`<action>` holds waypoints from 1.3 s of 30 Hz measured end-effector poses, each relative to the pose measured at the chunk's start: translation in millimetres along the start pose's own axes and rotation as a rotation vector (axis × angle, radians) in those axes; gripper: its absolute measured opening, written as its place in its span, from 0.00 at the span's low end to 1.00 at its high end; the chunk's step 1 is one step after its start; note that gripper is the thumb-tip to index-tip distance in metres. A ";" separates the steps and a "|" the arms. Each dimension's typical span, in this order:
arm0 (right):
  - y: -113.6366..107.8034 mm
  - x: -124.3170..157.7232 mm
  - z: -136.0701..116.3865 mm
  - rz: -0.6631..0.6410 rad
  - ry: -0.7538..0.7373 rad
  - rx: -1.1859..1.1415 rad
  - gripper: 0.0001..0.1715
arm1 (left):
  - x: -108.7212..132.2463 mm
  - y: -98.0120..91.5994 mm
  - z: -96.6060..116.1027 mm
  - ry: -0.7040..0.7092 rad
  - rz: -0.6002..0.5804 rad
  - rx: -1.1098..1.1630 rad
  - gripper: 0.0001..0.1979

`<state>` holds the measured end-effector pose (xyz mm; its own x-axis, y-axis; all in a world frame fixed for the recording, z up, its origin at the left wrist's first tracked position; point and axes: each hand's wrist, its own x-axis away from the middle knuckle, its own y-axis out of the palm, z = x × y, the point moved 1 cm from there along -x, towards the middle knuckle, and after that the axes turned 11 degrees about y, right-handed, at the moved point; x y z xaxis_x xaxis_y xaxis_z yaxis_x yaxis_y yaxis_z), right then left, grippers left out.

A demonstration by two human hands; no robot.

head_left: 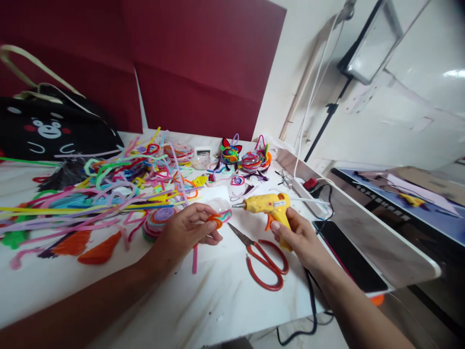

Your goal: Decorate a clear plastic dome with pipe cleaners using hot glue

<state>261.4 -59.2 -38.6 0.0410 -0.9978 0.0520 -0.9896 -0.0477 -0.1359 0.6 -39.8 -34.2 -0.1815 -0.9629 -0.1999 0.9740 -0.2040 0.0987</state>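
Observation:
In my left hand (194, 227) I pinch a small coiled pipe cleaner piece (215, 221), mostly orange with pink and teal strands at its right side. My right hand (294, 235) grips the handle of a yellow hot glue gun (267, 203), fingers by its orange trigger. The metal nozzle points left, a short gap away from the coil. Below the glue gun lies a pair of scissors (267, 264) with red handles, blades toward my left hand. A pink pipe cleaner (195, 259) shows beneath my left fingers.
Loose pipe cleaners (119, 194) pile up on the left, beside a black bag (54, 128). Finished colourful pipe cleaner pieces (230, 154) stand at the back. On the right are a white power strip (313, 198), a dark phone (350, 254) and a black cable (312, 310).

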 end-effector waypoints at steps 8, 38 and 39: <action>10.8 9.1 4.3 0.028 -0.085 -0.004 0.20 | -1.0 1.2 -0.2 0.002 0.015 0.007 0.17; 14.2 14.6 8.9 -0.013 -0.132 0.044 0.16 | -1.0 -0.1 -8.8 0.014 -0.006 0.058 0.14; 14.3 14.7 8.6 -0.013 -0.132 0.051 0.15 | -0.6 -0.2 -8.8 0.012 -0.008 0.055 0.14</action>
<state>249.0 -75.0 -48.3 0.0751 -0.9942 -0.0766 -0.9806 -0.0597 -0.1866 1.7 -37.5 -42.7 -0.1874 -0.9590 -0.2124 0.9635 -0.2215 0.1501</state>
